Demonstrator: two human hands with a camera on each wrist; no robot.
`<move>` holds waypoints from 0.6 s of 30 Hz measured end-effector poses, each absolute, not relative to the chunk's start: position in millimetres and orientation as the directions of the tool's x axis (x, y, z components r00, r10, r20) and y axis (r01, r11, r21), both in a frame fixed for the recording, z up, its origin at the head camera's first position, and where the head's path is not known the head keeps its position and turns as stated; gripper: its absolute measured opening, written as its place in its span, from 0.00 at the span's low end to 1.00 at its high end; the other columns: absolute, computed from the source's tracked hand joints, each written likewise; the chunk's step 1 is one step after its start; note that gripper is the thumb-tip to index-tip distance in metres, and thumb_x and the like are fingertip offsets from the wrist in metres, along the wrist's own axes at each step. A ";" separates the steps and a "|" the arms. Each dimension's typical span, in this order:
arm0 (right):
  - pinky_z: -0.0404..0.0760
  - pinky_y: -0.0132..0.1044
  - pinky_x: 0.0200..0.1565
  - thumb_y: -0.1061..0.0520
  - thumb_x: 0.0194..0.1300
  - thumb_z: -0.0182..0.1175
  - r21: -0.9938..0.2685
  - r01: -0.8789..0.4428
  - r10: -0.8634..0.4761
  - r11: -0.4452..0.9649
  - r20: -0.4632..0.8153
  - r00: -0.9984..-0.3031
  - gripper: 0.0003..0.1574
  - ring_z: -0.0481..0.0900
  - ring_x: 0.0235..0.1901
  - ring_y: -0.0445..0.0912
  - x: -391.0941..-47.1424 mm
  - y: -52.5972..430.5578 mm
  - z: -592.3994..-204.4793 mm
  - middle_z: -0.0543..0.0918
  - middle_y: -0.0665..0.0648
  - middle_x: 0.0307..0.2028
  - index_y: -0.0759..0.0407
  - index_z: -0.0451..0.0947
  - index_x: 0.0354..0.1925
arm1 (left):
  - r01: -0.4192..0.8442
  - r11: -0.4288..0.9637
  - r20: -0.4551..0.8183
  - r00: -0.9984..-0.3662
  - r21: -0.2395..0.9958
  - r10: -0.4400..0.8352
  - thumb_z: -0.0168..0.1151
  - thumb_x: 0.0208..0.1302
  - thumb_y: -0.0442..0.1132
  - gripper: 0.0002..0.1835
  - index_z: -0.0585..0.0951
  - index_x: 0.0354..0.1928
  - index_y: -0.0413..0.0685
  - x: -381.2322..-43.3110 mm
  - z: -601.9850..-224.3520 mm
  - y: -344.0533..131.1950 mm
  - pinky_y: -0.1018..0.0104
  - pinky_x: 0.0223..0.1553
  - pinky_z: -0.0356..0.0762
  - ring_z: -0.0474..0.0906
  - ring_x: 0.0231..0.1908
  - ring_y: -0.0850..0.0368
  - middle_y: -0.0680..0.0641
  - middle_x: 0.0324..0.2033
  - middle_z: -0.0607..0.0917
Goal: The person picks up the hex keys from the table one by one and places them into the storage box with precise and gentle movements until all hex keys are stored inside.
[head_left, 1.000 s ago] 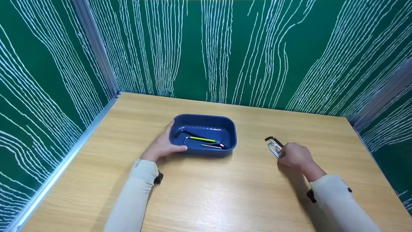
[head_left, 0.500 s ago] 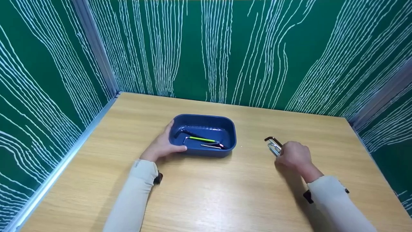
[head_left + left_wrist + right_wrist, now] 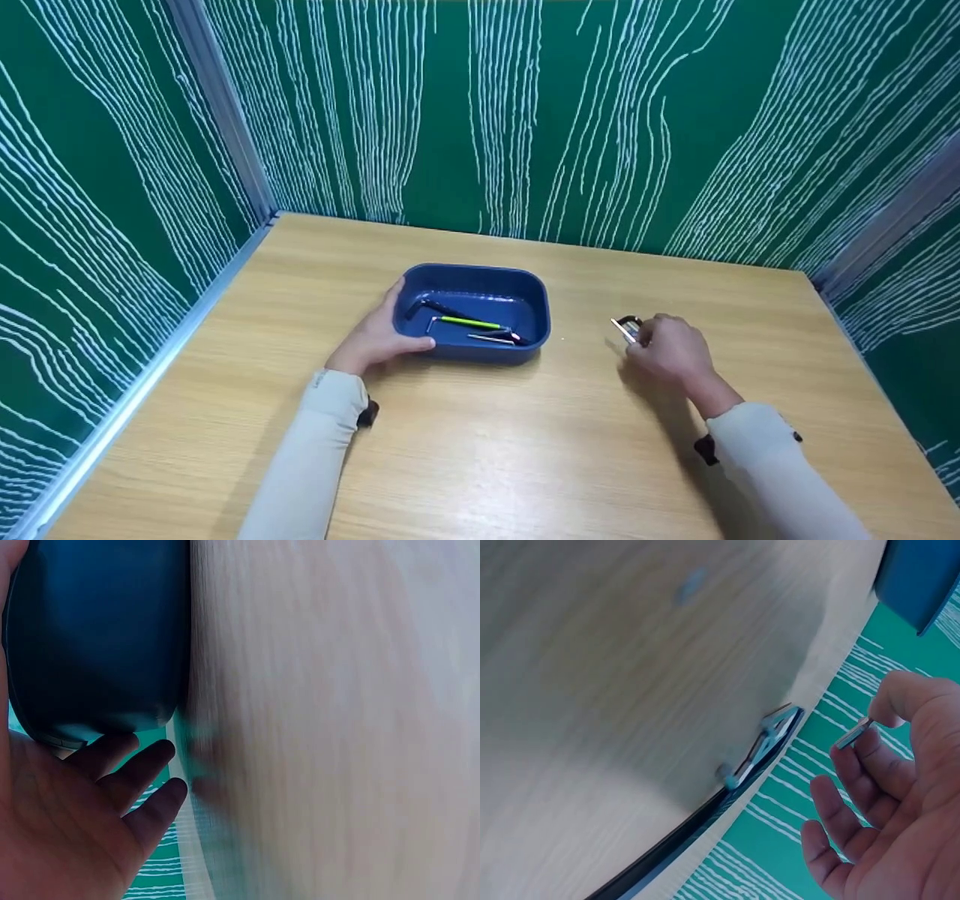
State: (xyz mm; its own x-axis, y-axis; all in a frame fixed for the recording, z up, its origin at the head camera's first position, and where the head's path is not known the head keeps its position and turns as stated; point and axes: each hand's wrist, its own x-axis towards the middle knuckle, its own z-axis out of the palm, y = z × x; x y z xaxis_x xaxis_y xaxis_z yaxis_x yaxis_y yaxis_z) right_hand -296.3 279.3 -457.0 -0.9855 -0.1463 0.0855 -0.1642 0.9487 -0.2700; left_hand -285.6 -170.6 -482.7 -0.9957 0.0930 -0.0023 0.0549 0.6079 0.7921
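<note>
My left hand (image 3: pixel 373 335) holds the left end of a dark blue rectangular box (image 3: pixel 546 315), thumb along its near side. In the left wrist view three fingers spread beside the box's end wall (image 3: pixel 97 630). Inside the box lie a green hex key (image 3: pixel 471 323), a black hex key (image 3: pixel 441 307) and a thin silver one (image 3: pixel 491 340). To the right, my right hand (image 3: pixel 675 346) pinches a small silver hex key (image 3: pixel 853 733) between thumb and fingertips; its other fingers are loosely bent. Below that hand, a long black hex key (image 3: pixel 667 840) and shiny metal pieces (image 3: pixel 761 746) lie on the table.
The wooden table (image 3: pixel 480 450) meets green panels (image 3: pixel 442 150) with white wavy lines at the back and sides. Grey metal posts (image 3: pixel 225 112) stand at the corners. Bare tabletop separates the box from my right hand.
My right hand has moved a little left and away from me; a silver hex key now juts out from its fingertips. The left hand and the box have stayed in place.
</note>
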 end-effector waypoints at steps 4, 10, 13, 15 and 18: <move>0.64 0.36 0.25 0.52 0.48 0.56 -0.295 -0.183 -0.160 0.938 0.100 -0.982 0.09 0.67 0.26 0.49 -298.2 270.3 -453.4 0.73 0.54 0.27 0.56 0.77 0.24 | 0.045 0.606 -0.022 -0.995 0.794 0.102 0.67 0.23 0.70 0.65 0.38 0.65 0.74 -286.0 -481.4 -171.4 0.48 0.61 0.53 0.54 0.62 0.55 0.57 0.66 0.52; 0.68 0.39 0.31 0.52 0.48 0.58 -0.327 -0.197 -0.164 0.924 0.126 -0.978 0.08 0.68 0.30 0.49 -300.2 258.1 -450.8 0.74 0.53 0.30 0.54 0.78 0.26 | 0.034 0.585 -0.037 -0.993 0.810 0.109 0.69 0.26 0.65 0.64 0.38 0.65 0.75 -286.0 -480.6 -171.8 0.49 0.61 0.54 0.54 0.61 0.54 0.57 0.65 0.52; 0.69 0.40 0.33 0.52 0.47 0.60 -0.342 -0.201 -0.165 0.918 0.132 -0.977 0.08 0.68 0.31 0.49 -300.5 252.4 -449.1 0.74 0.53 0.30 0.54 0.78 0.28 | 0.028 0.582 -0.043 -0.993 0.813 0.108 0.70 0.28 0.63 0.63 0.38 0.65 0.75 -285.9 -480.9 -171.8 0.49 0.61 0.54 0.54 0.61 0.54 0.57 0.65 0.52; 0.69 0.40 0.34 0.53 0.47 0.59 -0.342 -0.213 -0.172 0.915 0.146 -0.974 0.08 0.67 0.31 0.49 -300.6 249.1 -448.2 0.74 0.53 0.30 0.55 0.77 0.28 | 0.027 0.580 -0.043 -0.993 0.814 0.108 0.70 0.29 0.62 0.62 0.38 0.65 0.76 -286.1 -481.4 -171.8 0.48 0.61 0.54 0.55 0.61 0.53 0.57 0.65 0.53; 0.69 0.42 0.34 0.54 0.47 0.58 -0.335 -0.246 -0.191 0.910 0.189 -0.963 0.07 0.68 0.31 0.49 -300.7 244.1 -446.9 0.75 0.52 0.30 0.55 0.77 0.26 | 0.041 0.575 -0.026 -0.994 0.817 0.108 0.71 0.29 0.61 0.62 0.39 0.65 0.75 -286.4 -482.7 -171.8 0.48 0.61 0.54 0.56 0.60 0.54 0.56 0.65 0.54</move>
